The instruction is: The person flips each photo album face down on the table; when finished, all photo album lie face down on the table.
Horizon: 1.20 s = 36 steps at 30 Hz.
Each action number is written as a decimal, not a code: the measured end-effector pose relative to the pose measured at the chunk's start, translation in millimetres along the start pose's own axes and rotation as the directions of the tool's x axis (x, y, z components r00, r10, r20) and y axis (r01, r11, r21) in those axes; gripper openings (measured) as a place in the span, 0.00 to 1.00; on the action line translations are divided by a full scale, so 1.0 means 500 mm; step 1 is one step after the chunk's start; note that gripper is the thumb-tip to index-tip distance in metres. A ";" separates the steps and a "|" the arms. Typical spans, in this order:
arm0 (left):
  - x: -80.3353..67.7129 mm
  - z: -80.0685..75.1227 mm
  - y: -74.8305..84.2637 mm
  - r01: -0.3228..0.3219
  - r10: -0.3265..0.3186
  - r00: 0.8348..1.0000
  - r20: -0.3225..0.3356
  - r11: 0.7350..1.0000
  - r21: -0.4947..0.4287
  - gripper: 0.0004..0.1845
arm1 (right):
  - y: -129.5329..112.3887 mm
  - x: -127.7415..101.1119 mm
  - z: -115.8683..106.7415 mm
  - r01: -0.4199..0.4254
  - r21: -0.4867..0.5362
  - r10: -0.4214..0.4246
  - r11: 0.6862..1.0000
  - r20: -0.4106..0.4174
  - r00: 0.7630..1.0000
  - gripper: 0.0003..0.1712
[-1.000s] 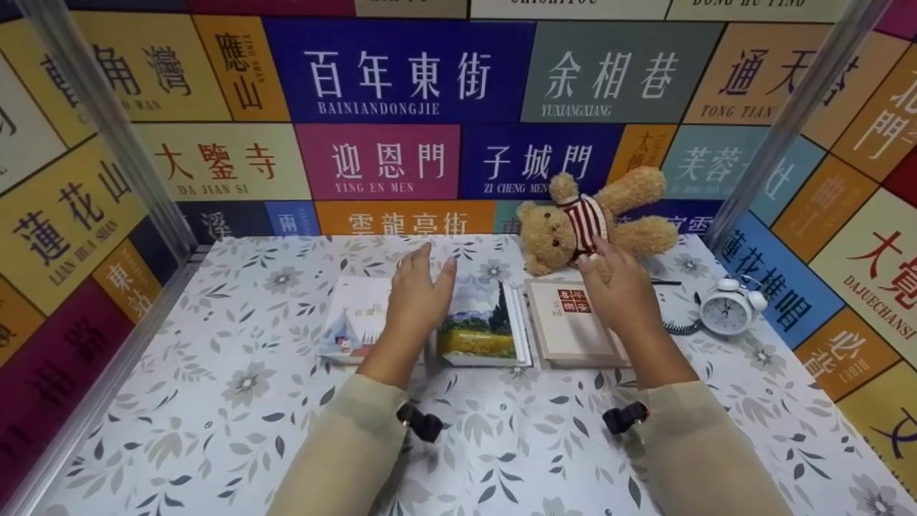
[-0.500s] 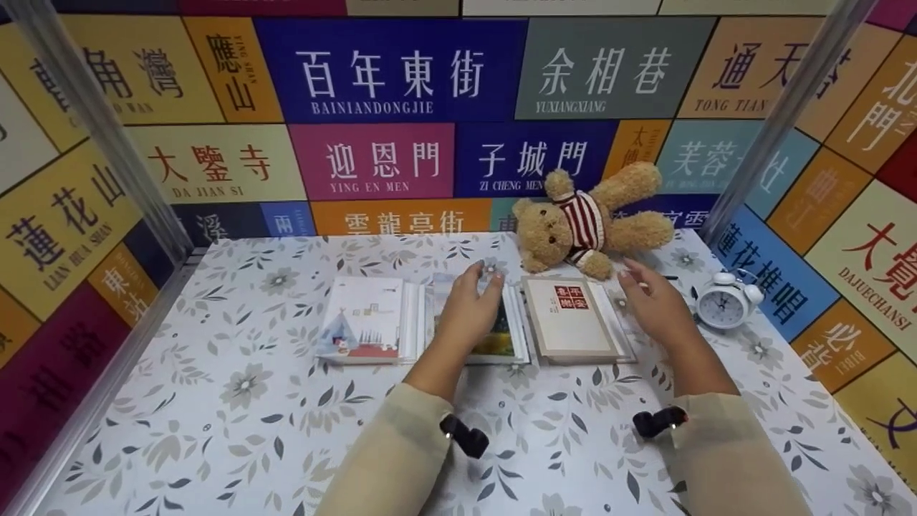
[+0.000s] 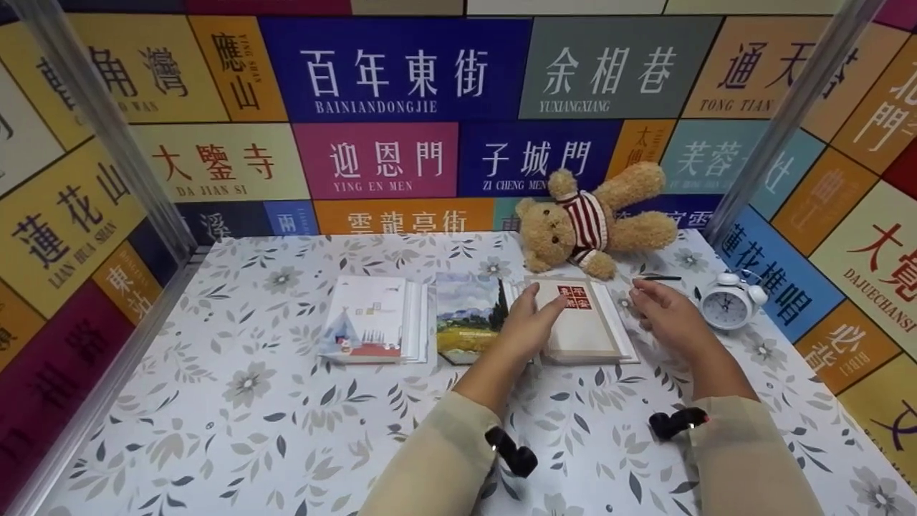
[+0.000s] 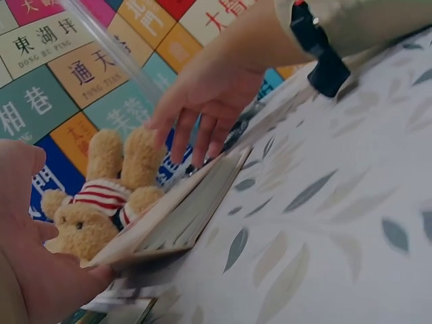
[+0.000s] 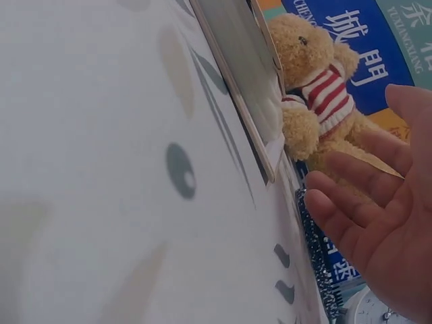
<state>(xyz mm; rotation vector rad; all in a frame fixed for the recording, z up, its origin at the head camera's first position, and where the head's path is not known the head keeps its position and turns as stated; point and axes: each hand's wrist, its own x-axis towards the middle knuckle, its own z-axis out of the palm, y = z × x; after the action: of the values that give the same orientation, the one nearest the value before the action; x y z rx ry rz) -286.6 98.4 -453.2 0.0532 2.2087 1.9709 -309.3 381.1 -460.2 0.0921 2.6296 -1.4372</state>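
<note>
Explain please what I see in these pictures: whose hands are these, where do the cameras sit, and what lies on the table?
No machine here: a person works with two bare hands. The wide picture comes from a camera on the person's head, looking down. The other two come from small cameras strapped on each wrist, so they look tilted and very close.

On the flowered table three books lie in a row: a white book, a landscape-cover book and a beige book. Behind them lies a teddy bear; to the right stands a white alarm clock.

The left hand rests with straight fingers on the beige book's left edge. The right hand is open beside that book's right edge; whether it touches the book is unclear. Neither hand grips anything.
</note>
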 end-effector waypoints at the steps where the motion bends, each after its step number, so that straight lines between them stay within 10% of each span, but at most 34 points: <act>1: -0.001 0.003 -0.001 0.015 -0.014 1.000 0.009 1.000 -0.020 0.43 | 0.000 0.001 0.002 -0.013 0.035 0.013 0.999 0.013 1.000 0.46; 7: -0.010 0.006 -0.012 0.114 -0.099 0.992 0.078 0.971 -0.211 0.50 | -0.001 0.005 0.017 -0.082 0.260 0.048 0.962 0.137 0.989 0.46; 17: -0.015 -0.002 -0.023 0.172 -0.085 0.972 0.217 0.891 -0.421 0.46 | -0.006 0.001 0.044 -0.094 0.284 0.042 0.954 0.183 0.982 0.45; 28: -0.010 -0.009 -0.027 0.177 -0.037 0.954 0.298 0.871 -0.458 0.37 | -0.013 -0.004 0.050 0.054 -0.091 -0.035 0.994 0.199 0.979 0.49; 36: -0.009 -0.006 -0.033 0.165 -0.056 0.965 0.256 0.888 -0.430 0.45 | -0.039 -0.022 0.049 0.110 -0.097 -0.080 0.989 0.270 0.959 0.46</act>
<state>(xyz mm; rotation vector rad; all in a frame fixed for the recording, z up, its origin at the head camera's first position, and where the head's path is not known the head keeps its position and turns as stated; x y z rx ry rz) -281.0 92.7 -468.8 0.0907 1.5349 2.2232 -298.7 350.2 -455.3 -0.2276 2.5132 -1.2282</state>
